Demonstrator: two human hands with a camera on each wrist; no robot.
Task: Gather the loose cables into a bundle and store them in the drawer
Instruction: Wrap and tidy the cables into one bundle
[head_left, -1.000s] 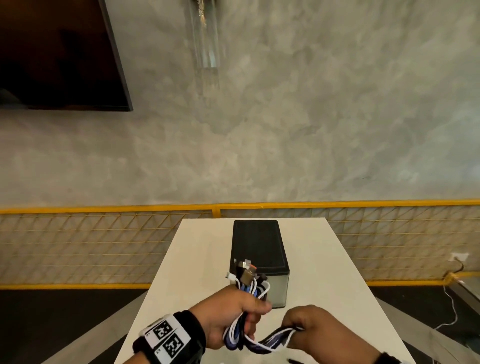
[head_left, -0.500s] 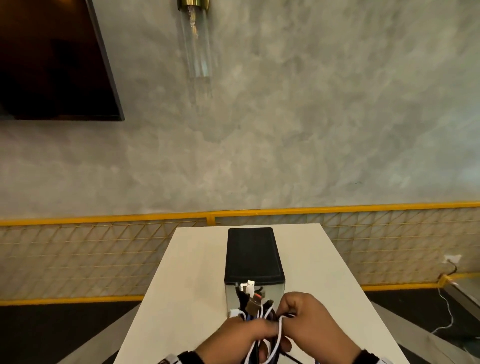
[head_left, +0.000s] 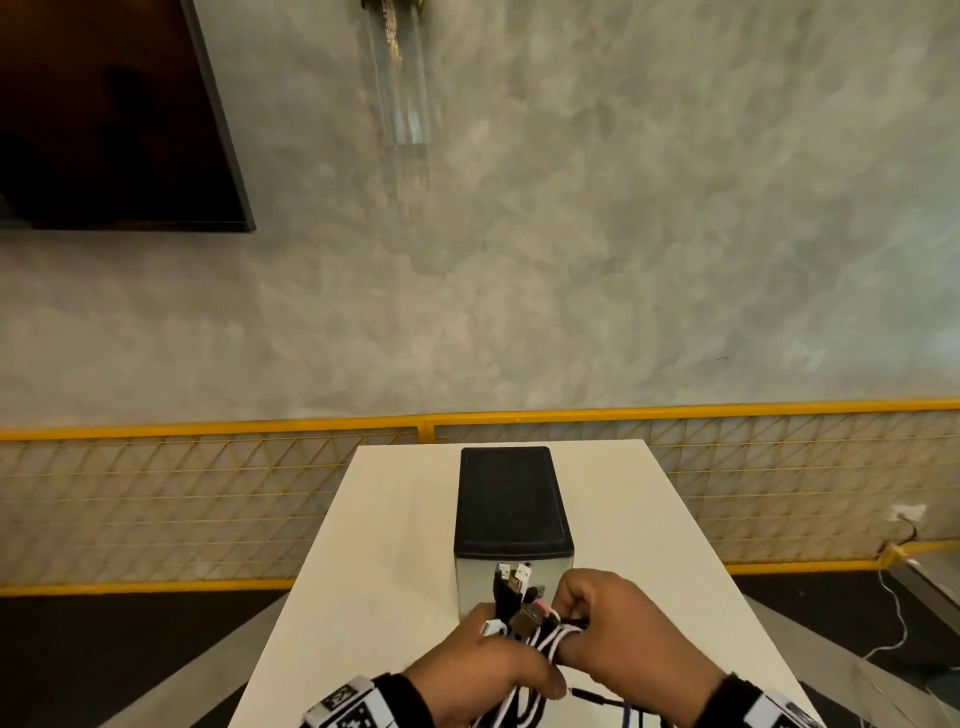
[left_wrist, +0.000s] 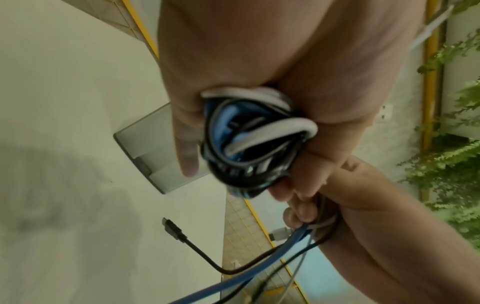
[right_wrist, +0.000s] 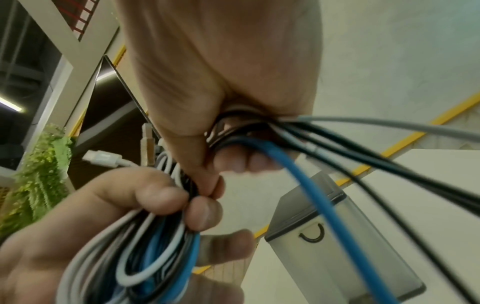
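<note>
Wristband (head_left: 345, 702) w/ black-white square codes, no readable text. Left hand (head_left: 483, 670) clenched round cable bundle (head_left: 524, 621), right hand (head_left: 623, 639) pinching its loose strands, both just in front of closed drawer box (head_left: 511, 514) on table (head_left: 389, 545).

A dark screen (head_left: 104, 114) and a glass wall lamp (head_left: 397, 78), somewhat blurred, hang above a yellow railing (head_left: 675, 413); greenery (left_wrist: 451, 144) grows nearby.

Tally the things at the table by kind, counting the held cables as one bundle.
Hands: 2, left hand and right hand, both gripping the bundle
Cable bundle: 1
Drawer unit: 1
Table: 1
Total: 5
</note>
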